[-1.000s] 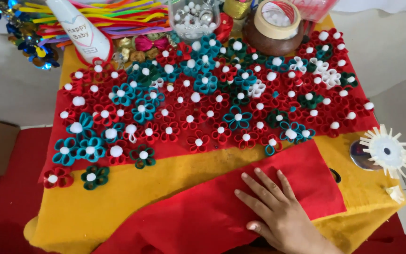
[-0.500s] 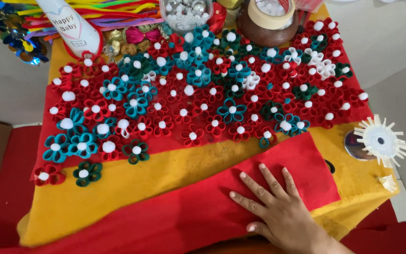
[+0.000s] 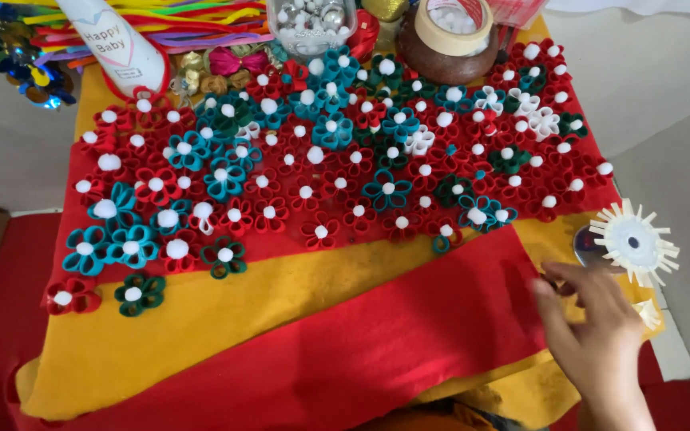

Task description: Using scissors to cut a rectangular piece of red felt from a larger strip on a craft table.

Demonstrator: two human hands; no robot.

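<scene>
Change: the right hand [image 3: 596, 339] has moved from the red felt strip [image 3: 345, 351] toward the lower right of the frame.
Right hand: fingers spread, holding nothing.
White paper flower [image 3: 634, 243]: just above the fingertips.
Left hand: not visible.

The surface [image 3: 201, 319] carries a spread of felt flowers [image 3: 321, 160] across its middle and far part. Near them lies a felt strip [image 3: 377, 343], running from the near left up to the right. Along the far edge, from left to right, stand a bottle [image 3: 117, 44], pipe cleaners [image 3: 193, 24] behind it, a bead jar [image 3: 309, 24] and a pot [image 3: 445, 48] with a tape roll [image 3: 453, 20] on it. At the right edge lies a paper sunburst [image 3: 635, 242], and the right hand [image 3: 600, 335] hovers just near it, over the strip's right end.
</scene>
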